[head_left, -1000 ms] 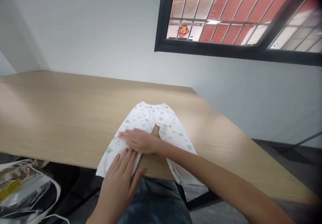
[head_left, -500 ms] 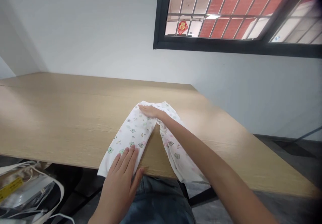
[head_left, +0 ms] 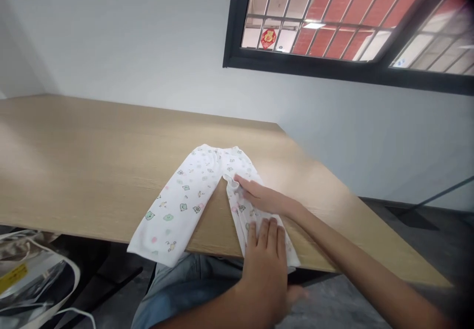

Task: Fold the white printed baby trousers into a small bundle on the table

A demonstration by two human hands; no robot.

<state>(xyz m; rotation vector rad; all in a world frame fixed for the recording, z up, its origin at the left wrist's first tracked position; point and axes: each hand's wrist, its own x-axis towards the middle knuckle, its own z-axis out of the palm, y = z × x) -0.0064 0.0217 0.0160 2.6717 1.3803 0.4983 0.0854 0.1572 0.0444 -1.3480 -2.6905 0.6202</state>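
Observation:
A small pair of white trousers [head_left: 185, 196] with green and pink prints lies spread on the wooden table [head_left: 92, 161], waist away from me, both leg ends hanging over the near edge. My left hand [head_left: 266, 262] lies flat, fingers together, on the lower part of the right leg. My right hand [head_left: 261, 196] presses flat on the same leg just above it, near the crotch. The left leg lies untouched.
A white wall stands behind the table, with a black-framed barred window [head_left: 333, 28] at the upper right. A silvery plastic bag [head_left: 33, 279] sits on the floor at the lower left. My jeans-clad lap [head_left: 185, 289] shows under the table edge.
My left hand has moved from the left trouser leg across to the right leg. My right hand slid from the waist down onto the right leg. The camera view shifted slightly.

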